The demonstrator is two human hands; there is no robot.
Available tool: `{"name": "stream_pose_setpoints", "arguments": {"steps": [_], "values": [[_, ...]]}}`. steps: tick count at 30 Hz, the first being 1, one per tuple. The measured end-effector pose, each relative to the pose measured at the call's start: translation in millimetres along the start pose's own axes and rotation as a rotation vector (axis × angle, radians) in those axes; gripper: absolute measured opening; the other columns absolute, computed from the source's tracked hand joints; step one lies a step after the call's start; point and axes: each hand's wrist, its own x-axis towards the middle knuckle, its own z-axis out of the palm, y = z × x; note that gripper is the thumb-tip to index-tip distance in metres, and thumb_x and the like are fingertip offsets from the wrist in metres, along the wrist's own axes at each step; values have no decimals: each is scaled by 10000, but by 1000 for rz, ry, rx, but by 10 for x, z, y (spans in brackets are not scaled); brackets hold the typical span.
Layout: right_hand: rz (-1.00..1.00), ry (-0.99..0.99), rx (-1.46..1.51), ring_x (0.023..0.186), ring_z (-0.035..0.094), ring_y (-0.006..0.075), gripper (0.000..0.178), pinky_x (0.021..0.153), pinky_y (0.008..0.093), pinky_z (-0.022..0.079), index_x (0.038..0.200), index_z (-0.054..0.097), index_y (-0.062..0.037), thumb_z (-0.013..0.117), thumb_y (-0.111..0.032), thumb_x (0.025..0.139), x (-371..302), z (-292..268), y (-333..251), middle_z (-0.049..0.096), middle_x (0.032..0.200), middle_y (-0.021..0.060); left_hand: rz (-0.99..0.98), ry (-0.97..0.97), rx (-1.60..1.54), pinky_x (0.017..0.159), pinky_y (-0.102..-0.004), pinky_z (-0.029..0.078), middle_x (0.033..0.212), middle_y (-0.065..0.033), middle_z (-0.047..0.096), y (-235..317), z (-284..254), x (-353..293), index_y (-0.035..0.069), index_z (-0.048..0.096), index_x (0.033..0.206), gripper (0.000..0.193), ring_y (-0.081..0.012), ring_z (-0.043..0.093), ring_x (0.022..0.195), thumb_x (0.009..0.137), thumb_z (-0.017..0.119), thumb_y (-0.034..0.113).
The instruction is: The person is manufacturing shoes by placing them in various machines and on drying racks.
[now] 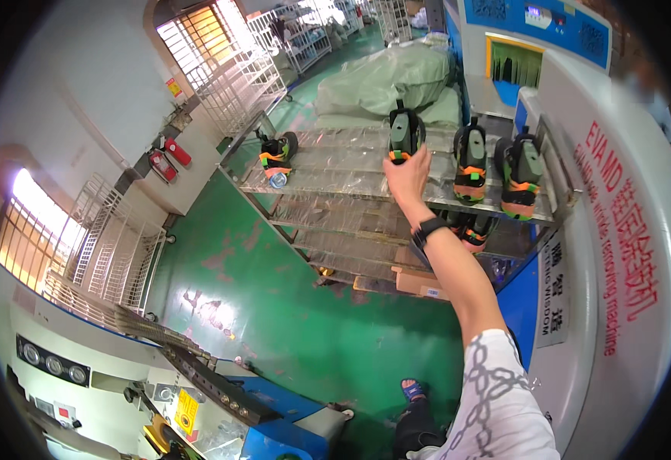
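Note:
My right hand [408, 178], with a dark band at its wrist, reaches out over a metal shelf rack [328, 157]. Its fingers are closed round the toe end of a black sneaker [405, 138] with a grey-green block in its opening. To the right of it stand two similar sneakers in black, orange and green, one [470, 165] nearer the hand and one [521, 176] close to the rack's right end. Another sneaker [277, 159] sits alone at the rack's left end. More sneakers [475, 230] show partly on the shelf below, behind my forearm. My left hand is out of view.
Grey-white machines stand at the right [580, 192] and lower left [266, 414]. A cardboard box [419, 282] lies on a low shelf. Behind the rack is a pile under green sheeting [389, 80]. White wire carts [113, 245] and red fire extinguishers [163, 165] line the left wall.

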Motion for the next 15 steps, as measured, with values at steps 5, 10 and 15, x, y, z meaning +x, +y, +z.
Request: {"name": "stream_pose_setpoints", "arguments": {"steps": [5,10,15], "values": [[-58,91,-17,1165,503,437,768,967,462,427,1323,392,28,758,-269,716,131,280,48,500,1269,286,69,37,92,575,-284,339,751,-41,511,-262,-64,56,49,541,775,176,-133,460,681,897,626,142],[93,-36,223,822,668,365,515,737,422,523,1098,588,20,735,-266,695,-67,-649,-210,688,911,193,151,-65,28,596,-254,362,787,-34,528,-106,-124,28,47,548,779,201,-108,484,714,894,657,170],[285,-143,968,829,651,136,210,764,301,545,998,668,24,658,-63,807,-1378,-1956,-324,680,965,54,69,-109,124,740,-306,425,919,-63,559,-49,-47,-268,29,573,925,258,-187,539,847,841,701,237]]}}
